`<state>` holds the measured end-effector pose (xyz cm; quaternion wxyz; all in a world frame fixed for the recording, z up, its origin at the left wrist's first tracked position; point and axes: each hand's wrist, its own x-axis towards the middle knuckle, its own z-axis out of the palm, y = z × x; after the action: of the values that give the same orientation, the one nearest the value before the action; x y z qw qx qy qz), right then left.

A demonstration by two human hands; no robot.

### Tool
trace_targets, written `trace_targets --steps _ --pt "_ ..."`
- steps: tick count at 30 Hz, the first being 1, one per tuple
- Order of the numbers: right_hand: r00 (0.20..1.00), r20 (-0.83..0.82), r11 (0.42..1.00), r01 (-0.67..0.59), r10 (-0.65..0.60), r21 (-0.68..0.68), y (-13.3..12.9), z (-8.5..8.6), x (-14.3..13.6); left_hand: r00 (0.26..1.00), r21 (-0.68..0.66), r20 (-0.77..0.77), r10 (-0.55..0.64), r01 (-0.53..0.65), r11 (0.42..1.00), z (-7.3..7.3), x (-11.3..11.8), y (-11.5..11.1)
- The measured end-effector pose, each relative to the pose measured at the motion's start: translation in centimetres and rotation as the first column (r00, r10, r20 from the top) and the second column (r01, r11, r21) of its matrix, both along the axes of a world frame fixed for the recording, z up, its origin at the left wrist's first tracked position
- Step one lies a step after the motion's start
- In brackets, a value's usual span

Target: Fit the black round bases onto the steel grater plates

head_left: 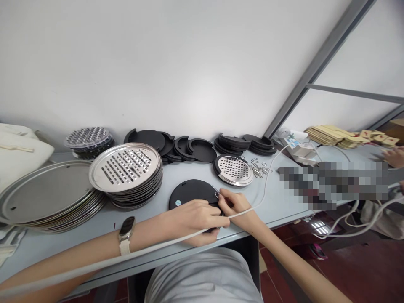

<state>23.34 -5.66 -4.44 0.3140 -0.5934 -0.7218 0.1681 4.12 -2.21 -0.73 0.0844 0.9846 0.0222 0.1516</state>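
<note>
Light grey clothing (pixel 205 277), bare forearms (pixel 284 249), a watch (pixel 127 230) with dark rounded display (pixel 127 226) and pale strap (pixel 125 248).

Round black disc (pixel 189 190) on a pale-blue table (pixel 273 200)
Left hand (pixel 200 216) over it — right hand (pixel 234 206) pinching a small silver clip (pixel 216 195).

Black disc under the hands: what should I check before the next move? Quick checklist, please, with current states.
1. Left hand on the black disc: ok.
2. Right hand at the small metal clip by the disc's edge: ok.
3. Clip fully seated: cannot tell, too small and partly hidden.
4. Disc lying flat: cannot tell, hands cover its near side.
5. White cable out of the view of both hands: not ok, it crosses in front of them.
</note>
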Motion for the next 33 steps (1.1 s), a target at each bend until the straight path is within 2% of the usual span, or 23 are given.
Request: trace_targets --steps 27,33 --pt "0.999 -0.024 0.999 -0.026 0.025 -0.033 -0.01 0.09 0.04 1.0 0.023 -0.004 0.016 -0.016 1.0 -0.33 0.06 0.0" --pt "0.999 -0.03 0.999 -0.03 0.029 -0.033 0.01 0.03 0.02 1.0 0.031 -0.01 0.028 -0.028 0.999 0.06 -0.06 -0.15"
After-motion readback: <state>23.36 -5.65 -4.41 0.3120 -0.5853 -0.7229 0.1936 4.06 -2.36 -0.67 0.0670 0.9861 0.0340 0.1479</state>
